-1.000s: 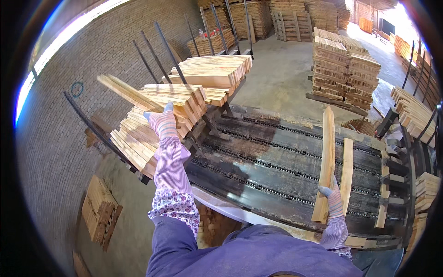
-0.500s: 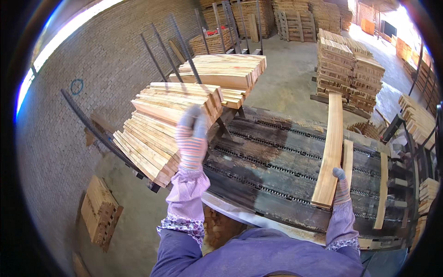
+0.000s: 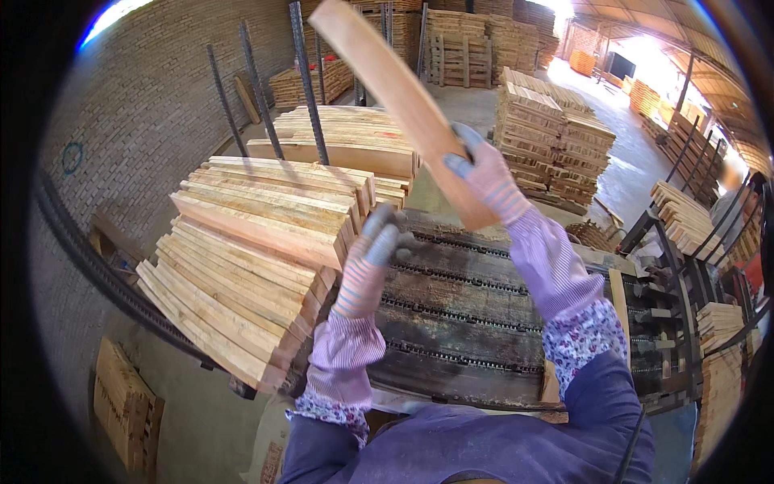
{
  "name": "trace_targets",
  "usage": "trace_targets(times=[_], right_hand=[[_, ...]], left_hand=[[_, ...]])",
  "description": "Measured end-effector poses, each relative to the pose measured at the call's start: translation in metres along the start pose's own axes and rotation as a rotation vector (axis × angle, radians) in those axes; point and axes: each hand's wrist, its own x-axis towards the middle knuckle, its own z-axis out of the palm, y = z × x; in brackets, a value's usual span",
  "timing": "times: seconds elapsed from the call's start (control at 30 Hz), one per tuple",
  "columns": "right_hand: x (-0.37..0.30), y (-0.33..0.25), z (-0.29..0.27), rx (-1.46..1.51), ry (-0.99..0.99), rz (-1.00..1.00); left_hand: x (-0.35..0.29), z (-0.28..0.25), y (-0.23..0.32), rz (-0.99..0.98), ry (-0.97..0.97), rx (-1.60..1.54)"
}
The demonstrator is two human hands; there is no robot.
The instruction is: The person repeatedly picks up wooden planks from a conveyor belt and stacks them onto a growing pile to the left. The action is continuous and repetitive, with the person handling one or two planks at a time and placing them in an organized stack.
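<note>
Gripping one wooden plank (image 3: 395, 81) up in the air, the right hand (image 3: 488, 173) has its thumb and fingers around it near the low end. That low end shows over the far edge of the black chain bed (image 3: 459, 335), and the other end tips up to the left, in front of the far pile (image 3: 347, 133). The left hand (image 3: 375, 258) holds nothing that I can see. Its fingers are bent and a bit blurry. It is just beside the right end of the near pile (image 3: 266, 206), by the left edge of the chain bed, and I cannot tell if it touches the wood. My guess is that the work is somewhere in the middle: lots of planks already lie in rows in the two piles, but the held one is not yet set down, and some wood is on the chain bed. Now for counting: two hands, one held plank and two piles close by. The planks in the piles are too many and too tight to count. On the chain bed I see two strips, one long strip (image 3: 618, 294) near the right edge and one half-hidden strip (image 3: 551, 383) by the near edge, behind the right arm. Three dark posts (image 3: 260, 89) stand behind the near pile, with more farther back.
</note>
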Motion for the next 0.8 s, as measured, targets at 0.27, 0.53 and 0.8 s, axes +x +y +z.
trace_targets(times=[0.27,0.53,0.8], right_hand=[[0.129,-0.002,0.142,-0.473,-0.235,-0.1],[0.141,0.023,0.185,-1.003,-0.602,0.005],[0.029,0.062,0.006,-0.63,-0.13,0.142]], left_hand=[[-0.11,-0.053,-0.121,-0.52,-0.236,0.07],[-0.148,-0.099,-0.155,-0.694,-0.181,0.128],[-0.139,-0.096,-0.139,-0.626,-0.219,0.135]])
